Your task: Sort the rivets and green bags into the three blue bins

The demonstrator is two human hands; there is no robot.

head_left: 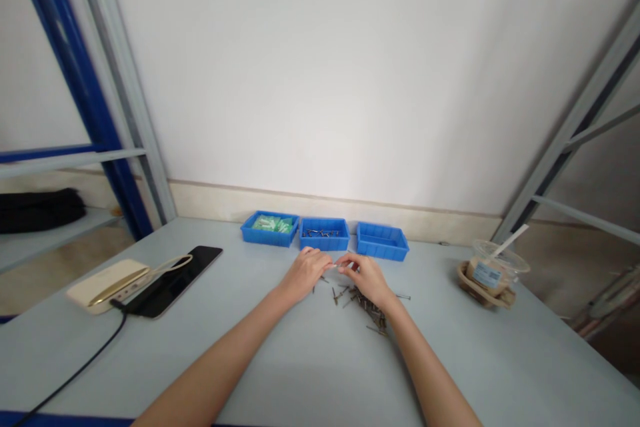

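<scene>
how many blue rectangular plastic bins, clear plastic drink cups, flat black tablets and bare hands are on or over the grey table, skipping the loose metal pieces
Blue rectangular plastic bins: 3
Clear plastic drink cup: 1
Flat black tablet: 1
Bare hands: 2
Total: 7

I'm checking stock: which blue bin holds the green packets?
The leftmost blue bin; the middle bin holds small metal pieces, and the right bin shows no green.
</scene>
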